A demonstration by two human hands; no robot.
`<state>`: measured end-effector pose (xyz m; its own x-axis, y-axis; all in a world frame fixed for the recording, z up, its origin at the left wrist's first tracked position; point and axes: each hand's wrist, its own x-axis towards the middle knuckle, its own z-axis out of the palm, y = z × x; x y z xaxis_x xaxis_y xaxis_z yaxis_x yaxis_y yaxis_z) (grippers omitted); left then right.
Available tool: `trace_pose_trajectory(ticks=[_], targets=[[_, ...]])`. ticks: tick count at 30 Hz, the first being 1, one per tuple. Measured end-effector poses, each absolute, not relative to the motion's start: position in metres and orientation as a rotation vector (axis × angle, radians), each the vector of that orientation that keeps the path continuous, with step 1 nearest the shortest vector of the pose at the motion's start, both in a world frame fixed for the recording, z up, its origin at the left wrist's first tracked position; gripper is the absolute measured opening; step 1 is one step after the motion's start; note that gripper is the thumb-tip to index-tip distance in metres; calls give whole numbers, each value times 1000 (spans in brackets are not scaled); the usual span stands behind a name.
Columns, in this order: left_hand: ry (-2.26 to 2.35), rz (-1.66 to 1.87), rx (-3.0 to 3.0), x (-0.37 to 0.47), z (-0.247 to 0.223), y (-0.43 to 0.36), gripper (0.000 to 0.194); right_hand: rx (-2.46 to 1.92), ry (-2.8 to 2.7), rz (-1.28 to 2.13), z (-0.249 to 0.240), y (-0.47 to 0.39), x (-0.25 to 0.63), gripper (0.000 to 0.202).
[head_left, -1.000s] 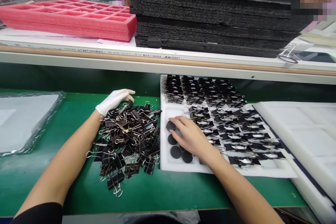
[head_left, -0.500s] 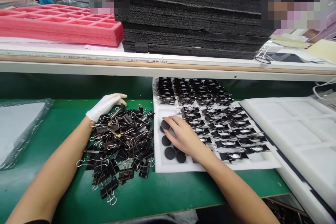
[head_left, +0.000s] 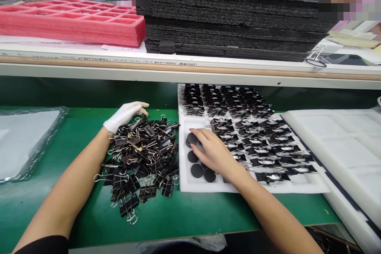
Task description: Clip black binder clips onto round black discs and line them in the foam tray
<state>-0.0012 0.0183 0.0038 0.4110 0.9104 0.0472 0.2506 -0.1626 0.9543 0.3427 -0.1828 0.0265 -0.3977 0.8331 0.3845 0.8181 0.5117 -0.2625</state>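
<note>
My white-gloved left hand (head_left: 126, 116) is at the far edge of the binder clip pile (head_left: 147, 151), fingers loosely bent; can't tell if they grip one. My bare right hand (head_left: 212, 151) has thumb and forefinger around a black disc (head_left: 192, 138) in the white tray (head_left: 187, 185); can't confirm a pinch. Tray's on the green counter (head_left: 169, 222), just beside the pile.

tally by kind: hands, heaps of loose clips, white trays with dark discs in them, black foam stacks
Hands: 2 (left hand, right hand)
Heap of binder clips: 1
White tray with dark discs: 1
Black foam stack: 1
Total: 5
Single clips and discs overlap too much to count.
</note>
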Motion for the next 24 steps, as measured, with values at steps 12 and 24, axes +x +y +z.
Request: trace_pose_trajectory(ticks=[12,24], targets=[[1031,826,1645,0,5,16,68,-1396,-2385,36,22,-182,345,47],[1050,822,1658,2,7,15,69,-1423,-2388,50,24,-183,345,44]])
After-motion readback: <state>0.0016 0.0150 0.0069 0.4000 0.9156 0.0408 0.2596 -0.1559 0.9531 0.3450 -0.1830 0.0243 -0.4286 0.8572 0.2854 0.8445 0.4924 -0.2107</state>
